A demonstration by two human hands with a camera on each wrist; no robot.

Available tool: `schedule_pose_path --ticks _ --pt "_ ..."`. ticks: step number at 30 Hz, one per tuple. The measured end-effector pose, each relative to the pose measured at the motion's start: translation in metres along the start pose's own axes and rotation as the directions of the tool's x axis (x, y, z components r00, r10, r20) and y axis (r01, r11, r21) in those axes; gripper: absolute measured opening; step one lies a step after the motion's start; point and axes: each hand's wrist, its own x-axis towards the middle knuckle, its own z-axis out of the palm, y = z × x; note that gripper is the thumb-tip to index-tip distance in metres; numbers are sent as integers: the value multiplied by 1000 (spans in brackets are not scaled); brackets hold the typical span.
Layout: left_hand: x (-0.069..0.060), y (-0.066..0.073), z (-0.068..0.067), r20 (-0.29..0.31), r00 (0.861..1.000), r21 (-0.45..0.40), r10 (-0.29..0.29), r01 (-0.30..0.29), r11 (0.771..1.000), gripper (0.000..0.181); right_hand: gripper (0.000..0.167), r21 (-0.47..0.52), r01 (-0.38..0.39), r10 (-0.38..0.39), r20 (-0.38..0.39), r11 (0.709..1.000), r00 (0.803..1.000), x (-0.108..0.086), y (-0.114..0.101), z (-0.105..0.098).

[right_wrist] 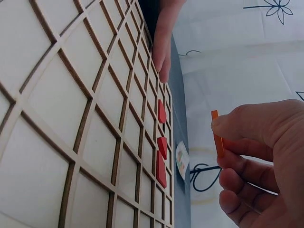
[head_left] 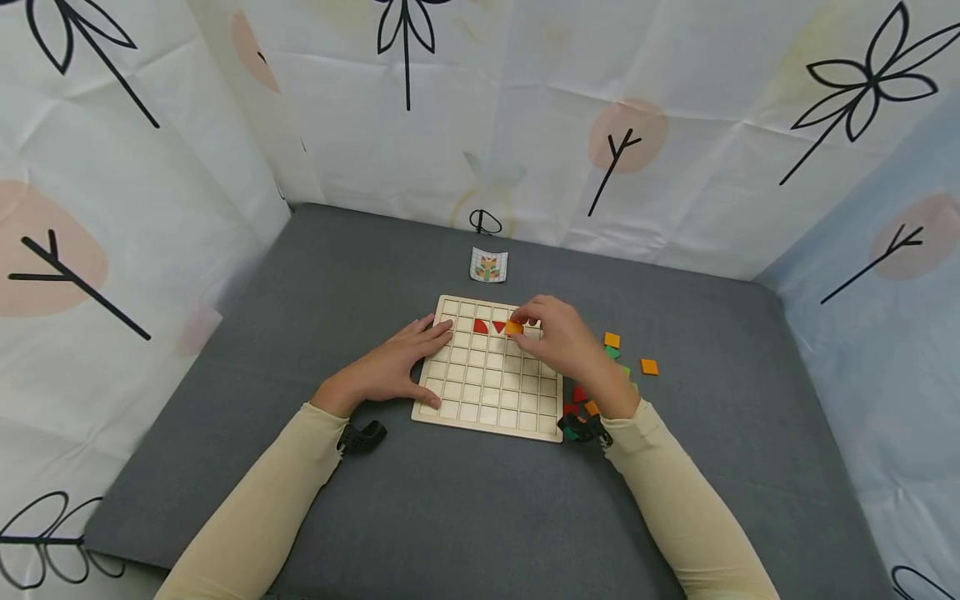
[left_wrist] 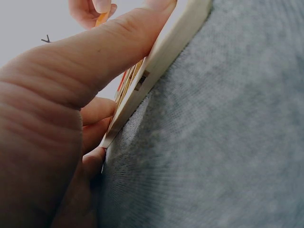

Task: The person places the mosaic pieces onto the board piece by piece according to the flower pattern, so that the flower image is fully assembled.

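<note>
A wooden grid board [head_left: 472, 392] lies on the grey table. Pinched between thumb and fingers of my right hand [head_left: 562, 337] is an orange square tile [right_wrist: 218, 135], held above the board's upper rows. My left hand [head_left: 397, 362] rests along the board's left edge, fingers spread, with the thumb on its lower left part. Near the top of the grid sit a red rounded tile [head_left: 480, 326] and a red triangle tile [head_left: 498, 327]. In the right wrist view a further red tile [right_wrist: 161, 170] sits beside them; in the head view it is largely hidden.
Right of the board lie loose orange [head_left: 649, 367], green [head_left: 612, 352] and red [head_left: 579, 393] tiles, some partly hidden by my right forearm. Beyond the board is a small card [head_left: 489, 265] with a coloured pattern on a grid. Patterned white cloth [head_left: 540, 150] surrounds the table [head_left: 480, 508].
</note>
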Motion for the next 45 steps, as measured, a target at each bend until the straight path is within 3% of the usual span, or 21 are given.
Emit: schedule_pose_path --ticks 21,45 --pt "-1 3 -2 4 1000 -9 -18 18 1000 122 22 36 17 -19 50 999 999 17 -10 23" --pt "-1 1 -1 -1 1000 -3 -8 8 1000 122 21 -62 29 -24 77 998 997 28 -12 52"
